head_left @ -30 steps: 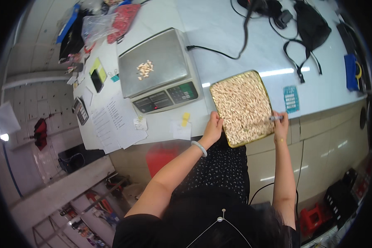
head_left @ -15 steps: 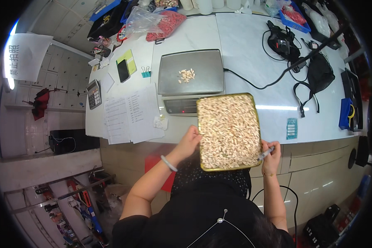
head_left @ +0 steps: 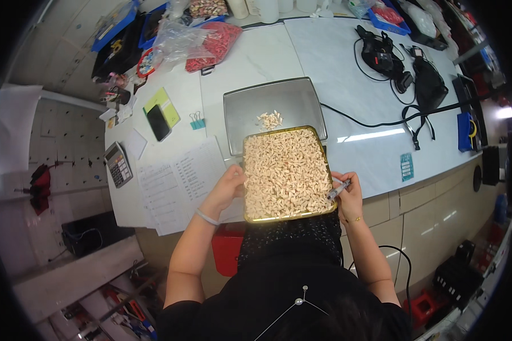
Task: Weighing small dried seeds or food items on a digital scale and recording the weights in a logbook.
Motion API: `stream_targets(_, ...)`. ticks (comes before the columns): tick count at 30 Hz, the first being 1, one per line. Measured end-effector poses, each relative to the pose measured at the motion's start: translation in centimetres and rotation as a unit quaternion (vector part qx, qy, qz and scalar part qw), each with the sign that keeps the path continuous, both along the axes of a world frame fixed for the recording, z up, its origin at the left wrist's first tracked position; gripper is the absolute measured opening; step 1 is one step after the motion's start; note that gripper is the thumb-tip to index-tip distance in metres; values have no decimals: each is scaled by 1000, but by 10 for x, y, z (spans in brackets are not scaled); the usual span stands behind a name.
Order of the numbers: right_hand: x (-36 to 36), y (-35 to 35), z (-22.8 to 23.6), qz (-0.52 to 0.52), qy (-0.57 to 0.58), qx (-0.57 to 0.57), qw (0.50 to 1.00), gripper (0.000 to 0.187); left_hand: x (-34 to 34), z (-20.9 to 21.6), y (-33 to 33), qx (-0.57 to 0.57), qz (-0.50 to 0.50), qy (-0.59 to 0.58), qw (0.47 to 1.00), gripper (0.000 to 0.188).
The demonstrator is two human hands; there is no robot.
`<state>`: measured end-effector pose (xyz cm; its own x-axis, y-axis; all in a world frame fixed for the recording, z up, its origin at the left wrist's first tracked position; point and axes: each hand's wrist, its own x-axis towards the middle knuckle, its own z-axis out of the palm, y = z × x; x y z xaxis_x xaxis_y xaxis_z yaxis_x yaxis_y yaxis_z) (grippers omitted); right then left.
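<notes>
Bright light, white glare streak on the tabletop [head_left: 364,165], edges bowed toward black corners.

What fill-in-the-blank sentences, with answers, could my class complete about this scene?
1. The left hand and the right hand hold the tray; the one with the pen is the ____ one.
2. The pale bangle is on the person's ____ wrist.
3. The phone has a screen that looks ____ in colour.
4. Of the phone and the binder clip, the one nearer the metal weighing plate is the ____.

Missing words: right; left; black; binder clip.
</notes>
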<state>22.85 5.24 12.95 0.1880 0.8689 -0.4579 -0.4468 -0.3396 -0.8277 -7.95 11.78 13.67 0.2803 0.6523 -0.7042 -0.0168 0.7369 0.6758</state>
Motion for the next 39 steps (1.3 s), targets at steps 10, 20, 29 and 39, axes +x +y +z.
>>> stream_targets(10,-21,62,20,-40,53,12,998,10,-15,7,57,-36,33,-144,988,20)
stream_targets(20,-29,78,40,-49,39,-13,998,10,-14,14,66,-36,98,-182,978,39)
stream_targets(29,-21,101,63,-18,53,-61,997,15,-8,42,74,-62,142,-279,948,31)
stream_targets(39,-20,105,88,3,-5,-80,997,19,-3,49,66,-102,141,-296,939,30)
